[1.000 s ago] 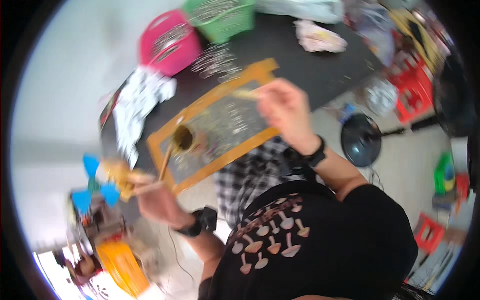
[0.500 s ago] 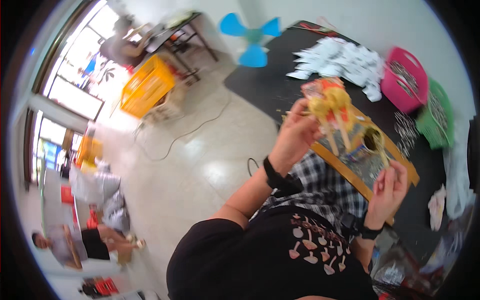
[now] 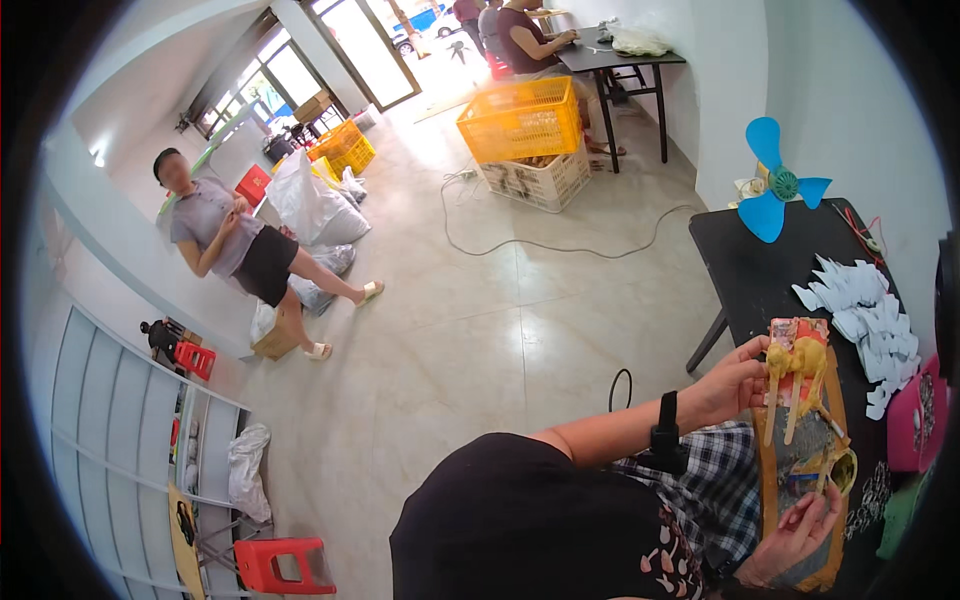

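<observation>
My left hand (image 3: 738, 380) holds a reddish card (image 3: 783, 392) by its left edge. Lumps of thick yellow paste (image 3: 798, 357) are stuck on the card, with flat wooden sticks (image 3: 772, 405) pointing down from them. Below it, the fingers of my right hand (image 3: 795, 535) are closed on a thin pale stick (image 3: 824, 474). That stick stands at the mouth of a small tin (image 3: 847, 468) with yellowish paste inside its rim. Both hands are over a grey board with a tan wooden border (image 3: 767, 470).
White paper-like pieces (image 3: 855, 310) lie piled on the black table (image 3: 735, 258) near a blue-bladed fan (image 3: 785, 185). A pink basket (image 3: 920, 425) stands at right. Yellow crates (image 3: 520, 120), a person standing (image 3: 235, 235) and a red stool (image 3: 285, 566) are to the left.
The view has swung left, so the table and my hands sit farther right and more of the room shows. Both hands keep their holds.
</observation>
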A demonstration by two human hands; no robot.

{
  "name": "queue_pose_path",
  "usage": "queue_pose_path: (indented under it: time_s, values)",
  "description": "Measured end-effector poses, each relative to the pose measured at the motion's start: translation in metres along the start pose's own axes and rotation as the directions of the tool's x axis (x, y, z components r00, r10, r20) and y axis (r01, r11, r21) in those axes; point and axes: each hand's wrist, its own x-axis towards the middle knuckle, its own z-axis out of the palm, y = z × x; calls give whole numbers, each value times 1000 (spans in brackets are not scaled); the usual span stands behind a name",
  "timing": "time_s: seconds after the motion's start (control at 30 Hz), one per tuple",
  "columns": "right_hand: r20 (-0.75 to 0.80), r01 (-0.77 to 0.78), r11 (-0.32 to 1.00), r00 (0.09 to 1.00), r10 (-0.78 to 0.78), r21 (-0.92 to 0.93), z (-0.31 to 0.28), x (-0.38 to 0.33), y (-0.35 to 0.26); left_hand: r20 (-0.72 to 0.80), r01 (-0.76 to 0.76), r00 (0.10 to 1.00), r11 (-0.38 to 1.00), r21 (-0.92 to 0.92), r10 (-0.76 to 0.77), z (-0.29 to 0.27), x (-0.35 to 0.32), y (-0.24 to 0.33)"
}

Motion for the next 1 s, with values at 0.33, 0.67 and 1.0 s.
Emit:
queue_pose_path:
  time_s: [0.33,0.67,1.0]
  values:
    - [-66,41,998,997,-44,-50,-7,-3,-9,37,35,999,999,-4,-35,-2,16,-18]
    - [-126,52,997,990,-59,-54,-28,-14,-16,53,92,994,996,-19,-91,-8,23,-47]
    - [-165,110,991,981,-97,70,-24,-1,-23,-47,-40,998,989,139,47,-7,30,-23]
